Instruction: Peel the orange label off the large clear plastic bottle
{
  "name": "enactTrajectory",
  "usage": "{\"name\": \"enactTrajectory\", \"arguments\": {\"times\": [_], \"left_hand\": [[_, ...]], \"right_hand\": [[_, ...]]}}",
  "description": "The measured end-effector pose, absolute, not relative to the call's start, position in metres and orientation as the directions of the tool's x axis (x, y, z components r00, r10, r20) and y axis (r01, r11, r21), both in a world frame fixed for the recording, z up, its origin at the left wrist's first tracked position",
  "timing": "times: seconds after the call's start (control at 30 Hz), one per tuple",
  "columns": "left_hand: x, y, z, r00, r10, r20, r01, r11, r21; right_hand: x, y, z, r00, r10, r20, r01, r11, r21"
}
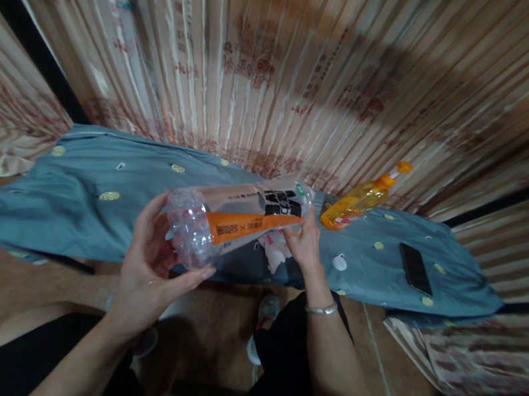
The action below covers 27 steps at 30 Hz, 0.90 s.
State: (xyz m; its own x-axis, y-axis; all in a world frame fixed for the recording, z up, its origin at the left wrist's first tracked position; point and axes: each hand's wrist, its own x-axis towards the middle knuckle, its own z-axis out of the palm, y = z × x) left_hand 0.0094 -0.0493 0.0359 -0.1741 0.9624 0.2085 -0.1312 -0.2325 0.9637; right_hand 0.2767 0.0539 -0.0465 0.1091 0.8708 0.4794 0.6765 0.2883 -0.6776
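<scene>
A large clear plastic bottle (242, 211) with an orange and black label lies tilted sideways between my hands, above the cloth. My left hand (156, 268) wraps round its ridged base, thumb along the lower side. At the other end, my right hand (305, 242) grips the bottle near its neck, and the fingers behind it are partly hidden. Below the bottle, close to my right hand, a crumpled white tissue or wrapper (276, 250) shows. A small white cap (339, 262) lies on the cloth just right of my right wrist.
A blue-grey patterned cloth (104, 212) covers a narrow table. On it stand a pump bottle of yellow-orange liquid (357, 203) at the back right and a black phone (415, 268) farther right. A pleated curtain (274, 78) hangs close behind; dark poles (30, 23) flank the table.
</scene>
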Motion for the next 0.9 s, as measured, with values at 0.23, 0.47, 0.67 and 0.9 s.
{"name": "enactTrajectory", "arguments": {"times": [0.23,0.47,0.67,0.9], "left_hand": [[0.0092,-0.0507,0.0368,-0.171,0.967,0.189,-0.128,-0.212,0.969],[0.0086,-0.0479,0.0345,-0.172,0.96,0.221,-0.132,-0.245,0.961],[0.0077,-0.0492,0.0334,-0.169,0.962,0.214,-0.139,-0.238,0.961],[0.0078,-0.0484,0.0344,-0.165,0.965,0.204,-0.119,-0.225,0.967]], "right_hand": [[0.2758,0.0525,-0.0452,0.114,0.873,0.473,0.659,0.29,-0.694],[0.2728,0.0518,-0.0422,0.125,0.866,0.485,0.681,0.28,-0.676],[0.2739,0.0523,-0.0431,0.103,0.864,0.492,0.668,0.307,-0.678],[0.2763,0.0528,-0.0461,0.103,0.883,0.458,0.664,0.282,-0.693]]}}
